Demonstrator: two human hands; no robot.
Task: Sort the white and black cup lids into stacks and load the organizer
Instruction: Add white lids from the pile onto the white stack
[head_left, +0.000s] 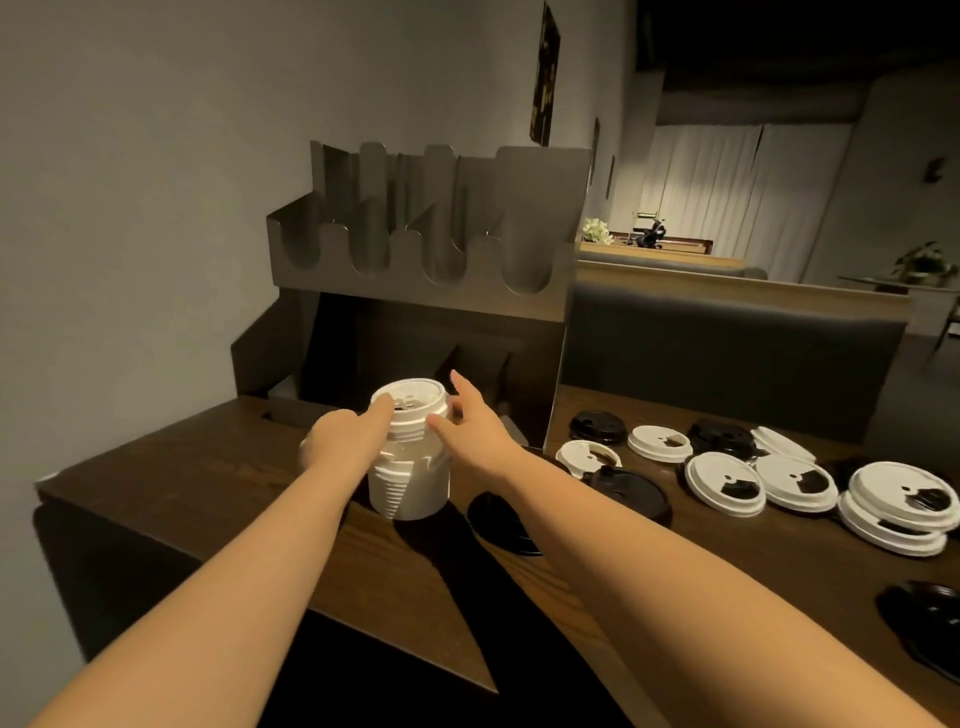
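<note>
While both arms reach forward over the dark wooden counter (218, 467), the head view shows a tall stack of white lids (410, 457) standing upright between the two hands, just in front of the metal organizer (415, 244). The left hand (348, 436) lies against the stack's left side, its fingers stretched up to the top lid's rim; they seem to press rather than wrap, though the far side of the hand is hidden. The right hand (467, 421) is on the stack's right flank with straight, slightly spread fingers (460, 382), touching or just short of the upper lids. Neither hand pinches anything.

The stack's long axis is vertical, and the organizer's four U-shaped slots sit above and behind it, so the coming lift likely has to go up and away from the person, with the stack tipped to lie into a slot. Both hands are equally near; squeezing from both sides looks like the sensible carry.

To the right, loose white lids (724, 483) and black lids (597, 426) lie scattered and unsorted, well apart from the stack.

No brand, label or readable writing shows anywhere.
</note>
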